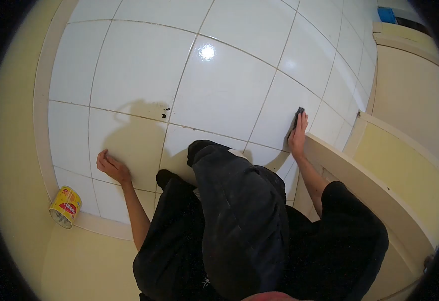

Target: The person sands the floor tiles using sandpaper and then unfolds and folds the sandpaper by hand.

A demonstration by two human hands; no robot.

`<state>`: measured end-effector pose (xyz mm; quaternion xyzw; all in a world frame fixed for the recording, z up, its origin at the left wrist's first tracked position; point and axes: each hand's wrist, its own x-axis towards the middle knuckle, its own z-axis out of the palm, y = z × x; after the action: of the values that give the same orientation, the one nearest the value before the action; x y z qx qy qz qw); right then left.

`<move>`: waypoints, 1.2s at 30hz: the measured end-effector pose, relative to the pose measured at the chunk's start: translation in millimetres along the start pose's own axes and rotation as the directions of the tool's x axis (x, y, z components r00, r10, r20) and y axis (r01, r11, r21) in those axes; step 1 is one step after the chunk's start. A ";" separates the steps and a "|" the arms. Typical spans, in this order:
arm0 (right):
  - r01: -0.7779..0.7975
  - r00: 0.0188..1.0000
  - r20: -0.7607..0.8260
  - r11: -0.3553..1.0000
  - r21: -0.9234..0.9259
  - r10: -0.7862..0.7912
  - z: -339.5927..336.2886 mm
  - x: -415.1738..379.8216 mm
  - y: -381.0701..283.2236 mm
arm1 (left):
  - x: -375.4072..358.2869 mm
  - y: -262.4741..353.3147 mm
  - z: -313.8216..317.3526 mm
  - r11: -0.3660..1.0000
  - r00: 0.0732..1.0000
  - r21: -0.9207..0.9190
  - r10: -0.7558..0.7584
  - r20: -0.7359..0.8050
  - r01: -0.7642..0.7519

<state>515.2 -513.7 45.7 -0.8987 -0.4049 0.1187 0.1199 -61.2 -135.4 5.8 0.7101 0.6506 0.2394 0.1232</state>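
Observation:
I am crouched on a white tiled floor, my legs in dark trousers below me. My right hand reaches forward and presses a small dark object against a tile near the cream skirting. My left hand rests on the floor at my left side, its fingers curled in, with nothing visible in it. A yellow tin can lies on its side a short way left of that hand.
Cream skirting borders the tiles on the left, and yellow walls stand on both sides. A low cream-topped ledge runs along my right. Small dark marks dot one grout line. Something blue sits at the far top right.

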 end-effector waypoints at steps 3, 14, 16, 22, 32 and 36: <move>0.017 1.000 -0.015 1.000 0.025 -0.016 13.5 -29.3 -20.0 | 0.7 2.6 -0.9 1.000 1.000 -0.010 -0.028 0.003 0.028; 0.203 0.978 -0.008 0.941 0.271 -0.208 69.9 -11.5 -147.8 | 2.0 3.5 1.2 0.999 0.999 -0.018 0.030 -0.037 -0.031; 0.274 0.951 0.057 0.916 0.292 -0.302 73.2 -0.8 -160.0 | 3.0 3.5 0.6 0.999 0.999 -0.018 0.029 -0.031 -0.029; 0.267 0.953 0.031 0.883 0.386 -0.302 86.7 34.1 -216.2 | 2.7 2.3 0.2 1.000 1.000 -0.022 -0.022 -0.008 0.021; 0.378 0.910 -0.100 0.707 0.598 -0.402 131.3 72.8 -332.4 | 1.7 2.5 -1.3 0.999 1.000 -0.032 -0.026 -0.005 0.025; 0.365 0.918 -0.132 0.661 0.656 -0.375 145.3 83.5 -386.6 | 0.9 1.1 -3.5 0.998 1.000 -0.055 -0.019 -0.005 0.019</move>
<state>253.5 -184.5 19.4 -0.6930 -0.5096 0.2355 0.4524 -62.0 -135.1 9.5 0.6996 0.6508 0.2580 0.1431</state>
